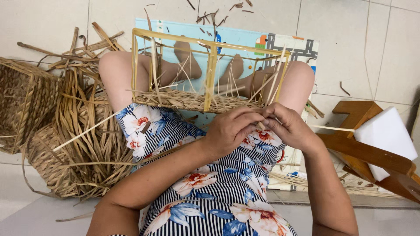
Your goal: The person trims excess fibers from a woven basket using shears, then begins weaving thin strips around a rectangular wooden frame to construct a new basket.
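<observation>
Basket frame [210,48] glossy split cane; woven base [183,100] rough dry straw; stool [372,153] smooth wood; floor [43,17] glossy tile

1. Bright, even, diffuse light; no glare on my floor tiles [52,17].
2. Soft faint shadows under my arms.
3. Mostly sharp; slight blur and wide-angle bending at the edges.

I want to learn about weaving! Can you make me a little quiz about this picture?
1. True or false: the frame rests on the person's lap.
2. Which hands pinch the straw: A left only, B right only, C both?
3. Fill in: the finished baskets lie on the person's ____ side.

Key: 1 true. 2 C: the left hand and the right hand meet at the straw. 3 left.
</observation>
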